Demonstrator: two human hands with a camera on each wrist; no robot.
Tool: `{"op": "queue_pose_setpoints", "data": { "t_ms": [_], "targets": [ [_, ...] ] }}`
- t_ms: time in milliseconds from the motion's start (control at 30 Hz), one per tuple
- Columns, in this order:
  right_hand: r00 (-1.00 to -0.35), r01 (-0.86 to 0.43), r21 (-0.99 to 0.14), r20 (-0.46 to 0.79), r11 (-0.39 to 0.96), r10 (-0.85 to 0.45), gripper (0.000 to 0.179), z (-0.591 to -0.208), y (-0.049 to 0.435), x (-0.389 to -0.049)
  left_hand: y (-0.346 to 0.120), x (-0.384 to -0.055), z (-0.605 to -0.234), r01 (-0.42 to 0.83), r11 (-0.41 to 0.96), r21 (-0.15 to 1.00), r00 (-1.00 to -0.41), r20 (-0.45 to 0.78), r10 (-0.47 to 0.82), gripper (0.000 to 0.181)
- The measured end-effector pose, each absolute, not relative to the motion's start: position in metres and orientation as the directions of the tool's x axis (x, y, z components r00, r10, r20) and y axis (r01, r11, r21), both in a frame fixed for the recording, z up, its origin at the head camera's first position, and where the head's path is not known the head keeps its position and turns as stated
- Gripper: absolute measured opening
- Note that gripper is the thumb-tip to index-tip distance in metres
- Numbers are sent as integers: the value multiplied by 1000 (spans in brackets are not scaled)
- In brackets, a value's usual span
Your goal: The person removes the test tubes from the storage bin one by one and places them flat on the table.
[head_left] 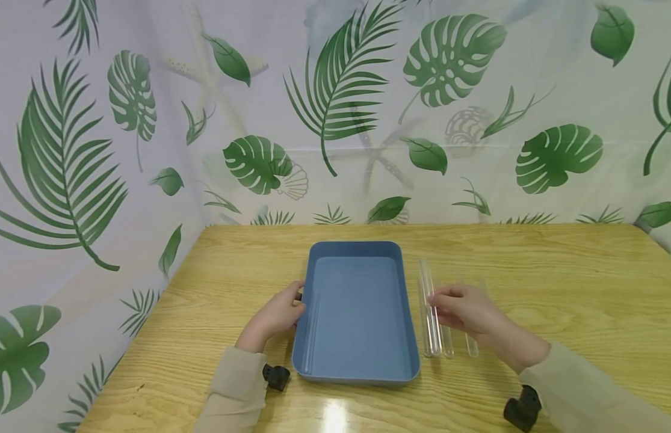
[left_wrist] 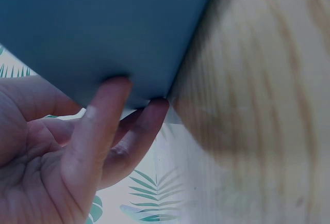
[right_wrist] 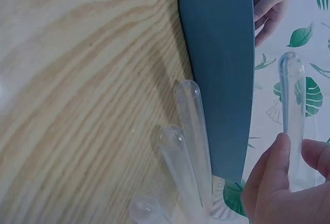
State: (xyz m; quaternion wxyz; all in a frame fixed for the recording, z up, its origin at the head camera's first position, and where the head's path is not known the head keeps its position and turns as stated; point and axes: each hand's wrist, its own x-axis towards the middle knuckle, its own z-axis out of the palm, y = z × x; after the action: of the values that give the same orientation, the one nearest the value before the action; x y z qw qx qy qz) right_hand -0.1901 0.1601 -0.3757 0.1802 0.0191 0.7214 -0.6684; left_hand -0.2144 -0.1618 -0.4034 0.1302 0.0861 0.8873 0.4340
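Observation:
A blue rectangular tray (head_left: 362,307) sits on the table, with one clear test tube (head_left: 312,340) lying inside along its left wall. My left hand (head_left: 275,313) holds the tray's left side. In the left wrist view its fingertips (left_wrist: 118,87) touch the outer wall, while another digit passes behind the rim. To the right of the tray, my right hand (head_left: 467,310) pinches a clear test tube (right_wrist: 292,84) between thumb and fingers, its rounded end pointing away from the hand. Other test tubes (right_wrist: 193,110) lie on the table beside and beneath that hand.
The wooden table (head_left: 573,288) extends on both sides of the tray. Behind it hangs a pale curtain (head_left: 378,120) printed with green leaves. Small black devices (head_left: 522,409) are worn at both wrists.

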Motion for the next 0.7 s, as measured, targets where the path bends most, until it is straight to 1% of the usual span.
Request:
{"op": "queue_pose_setpoints", "data": {
  "t_ms": [233,433,700],
  "targets": [
    [-934,272,-954,-294,130,-202,32,-375,166,-190,-161,-215,-403,37,611,791,-952,-157,261,49],
    [-935,264,-952,-292,155,-202,35,-376,172,-190,-162,-215,-403,34,604,796,-951,-159,264,49],
    [-935,275,-952,-297,132,-195,26,-376,178,-191,-163,-215,-404,35,597,802,-950,-158,268,48]
  ]
}}
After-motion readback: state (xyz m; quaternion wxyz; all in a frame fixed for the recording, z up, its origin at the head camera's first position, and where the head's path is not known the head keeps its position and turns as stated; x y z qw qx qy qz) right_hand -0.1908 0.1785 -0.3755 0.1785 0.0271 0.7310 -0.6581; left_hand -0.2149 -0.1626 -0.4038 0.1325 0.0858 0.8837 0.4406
